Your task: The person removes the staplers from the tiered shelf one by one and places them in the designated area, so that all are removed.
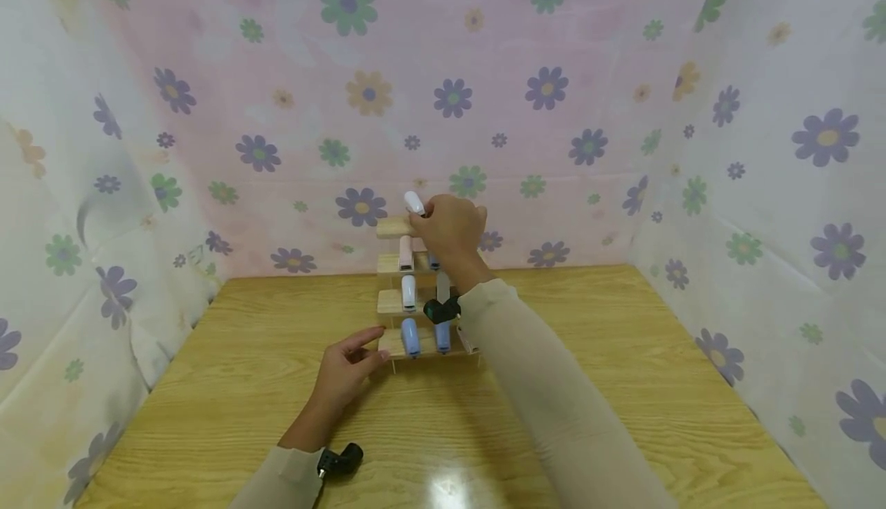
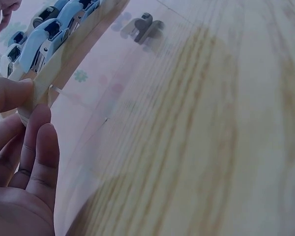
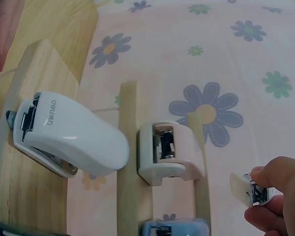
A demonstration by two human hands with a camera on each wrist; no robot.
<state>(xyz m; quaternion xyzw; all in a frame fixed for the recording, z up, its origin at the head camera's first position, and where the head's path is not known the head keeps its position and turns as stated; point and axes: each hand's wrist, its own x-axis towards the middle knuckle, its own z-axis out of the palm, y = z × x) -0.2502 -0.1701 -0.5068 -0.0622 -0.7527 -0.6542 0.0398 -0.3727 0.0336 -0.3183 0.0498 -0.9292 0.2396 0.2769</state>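
A tiered wooden stand (image 1: 389, 302) bears several small staplers. At its top, my right hand (image 1: 453, 224) pinches a white stapler (image 1: 414, 202) between thumb and fingers; the right wrist view shows its open metal end (image 3: 258, 194) by the thumb. My left hand (image 1: 346, 370) grips the left end of the lowest board (image 2: 39, 88), thumb on one side and fingers on the other. Below the right hand sit a pink stapler (image 1: 406, 253), a white one (image 3: 73, 135) and a blue one (image 1: 411, 337). The right forearm hides the stand's right part.
The stand stands on a wood-grain table (image 1: 291, 317) near its back edge. Flower-print cloth (image 1: 408, 48) hangs behind and at both sides. A black wrist camera mount (image 1: 341, 460) sits at the left sleeve, and another (image 1: 441, 310) at the right.
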